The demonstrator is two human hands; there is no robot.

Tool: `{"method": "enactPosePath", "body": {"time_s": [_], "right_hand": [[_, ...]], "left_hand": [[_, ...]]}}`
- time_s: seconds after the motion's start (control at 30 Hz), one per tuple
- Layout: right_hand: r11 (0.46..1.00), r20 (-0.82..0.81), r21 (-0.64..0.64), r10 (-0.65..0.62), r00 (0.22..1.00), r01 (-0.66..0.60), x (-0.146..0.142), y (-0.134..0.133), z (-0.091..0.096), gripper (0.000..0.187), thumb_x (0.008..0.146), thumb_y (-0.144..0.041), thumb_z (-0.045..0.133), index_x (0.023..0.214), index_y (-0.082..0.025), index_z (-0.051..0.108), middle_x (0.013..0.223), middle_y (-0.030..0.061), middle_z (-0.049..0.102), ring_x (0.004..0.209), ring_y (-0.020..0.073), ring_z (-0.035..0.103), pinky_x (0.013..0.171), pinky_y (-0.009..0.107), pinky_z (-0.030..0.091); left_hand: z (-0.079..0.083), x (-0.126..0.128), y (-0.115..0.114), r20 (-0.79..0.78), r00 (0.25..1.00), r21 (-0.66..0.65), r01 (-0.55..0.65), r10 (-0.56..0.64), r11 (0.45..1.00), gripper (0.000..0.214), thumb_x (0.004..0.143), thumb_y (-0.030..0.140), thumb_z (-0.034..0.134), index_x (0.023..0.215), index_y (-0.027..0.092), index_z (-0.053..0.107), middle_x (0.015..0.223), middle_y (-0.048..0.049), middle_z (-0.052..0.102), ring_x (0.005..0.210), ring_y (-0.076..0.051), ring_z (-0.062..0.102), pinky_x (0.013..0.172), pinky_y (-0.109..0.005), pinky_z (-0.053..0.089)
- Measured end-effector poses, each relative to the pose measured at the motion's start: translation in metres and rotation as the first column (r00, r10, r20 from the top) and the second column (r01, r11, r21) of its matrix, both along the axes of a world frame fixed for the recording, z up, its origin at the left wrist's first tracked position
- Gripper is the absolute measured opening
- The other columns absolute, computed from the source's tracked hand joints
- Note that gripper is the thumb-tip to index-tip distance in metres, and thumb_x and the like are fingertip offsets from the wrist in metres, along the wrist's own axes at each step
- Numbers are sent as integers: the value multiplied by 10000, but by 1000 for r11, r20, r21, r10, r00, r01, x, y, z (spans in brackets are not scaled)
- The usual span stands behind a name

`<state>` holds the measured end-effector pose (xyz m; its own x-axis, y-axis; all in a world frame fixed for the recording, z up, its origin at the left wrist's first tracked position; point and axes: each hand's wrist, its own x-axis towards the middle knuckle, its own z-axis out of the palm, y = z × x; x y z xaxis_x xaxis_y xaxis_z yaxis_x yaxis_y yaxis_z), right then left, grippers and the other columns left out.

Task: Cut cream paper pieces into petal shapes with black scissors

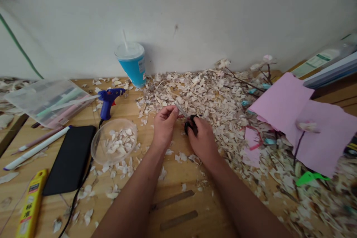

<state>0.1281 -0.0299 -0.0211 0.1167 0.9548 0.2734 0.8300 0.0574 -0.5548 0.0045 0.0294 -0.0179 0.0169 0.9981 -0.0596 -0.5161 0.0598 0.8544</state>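
Note:
My right hand [204, 142] grips a pair of scissors [182, 111] by its black handles, with the blades pointing up and left. Right at the blade tips, my left hand [165, 124] is closed in a pinch; whatever sits between its fingers is too small to make out. Behind both hands spreads a thick heap of pale, petal-like flakes [192, 89]. To the left of my left hand, a clear round bowl [95, 151] contains more whitish pieces [119, 142].
A blue glue gun [106, 106], a black phone [71, 160] and a yellow box [32, 204] lie on the left. A blue cup [133, 67] with a straw stands by the wall. Pink sheets [281, 100], twigs [242, 80] and a green piece [311, 177] are on the right.

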Motion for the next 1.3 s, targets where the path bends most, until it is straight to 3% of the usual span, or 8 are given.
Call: {"method": "enactPosePath", "body": {"time_s": [0.53, 0.6, 0.73, 0.83, 1.3], "right_hand": [[1000, 27, 18, -9, 1000, 8, 2, 0, 1, 86, 869, -255, 475, 889, -210, 545, 894, 78, 621, 878, 247, 515, 789, 373, 377], [1000, 27, 14, -4, 1000, 4, 2, 0, 2, 83, 870, -258, 476, 878, -211, 544, 884, 77, 621, 873, 245, 516, 784, 370, 378], [1000, 26, 19, -16, 1000, 15, 2, 0, 2, 98, 875, -257, 472, 890, -208, 556, 891, 81, 631, 865, 241, 521, 773, 366, 371], [999, 39, 25, -26, 999, 25, 3, -1, 1, 113, 881, -266, 475, 916, -204, 563, 918, 86, 640, 881, 244, 524, 786, 371, 366], [999, 60, 27, -29, 998, 27, 5, -1, -3, 158, 878, -283, 477, 958, -199, 584, 919, 91, 642, 880, 251, 527, 781, 379, 369]], "left_hand": [[14, -16, 4, -226, 972, 64, 84, -67, 994, 213, 708, 356, 796, 776, 179, 700, 702, 4, 657, 628, -96, 578, 640, -217, 464], [14, -15, 3, -174, 979, 46, 113, -103, 993, 213, 704, 348, 802, 777, 176, 698, 697, 2, 651, 629, -93, 571, 641, -214, 456], [16, -7, -2, 129, 964, -69, 242, -232, 968, 245, 687, 347, 818, 771, 166, 676, 719, -1, 627, 663, -94, 572, 696, -229, 487], [18, -5, -5, 242, 940, -102, 271, -240, 957, 243, 691, 322, 821, 745, 155, 653, 704, 1, 606, 667, -88, 567, 710, -228, 498], [13, -7, -2, 148, 971, -30, 193, -187, 981, 259, 692, 347, 820, 764, 170, 644, 656, 25, 559, 619, -77, 512, 647, -217, 449]]}}
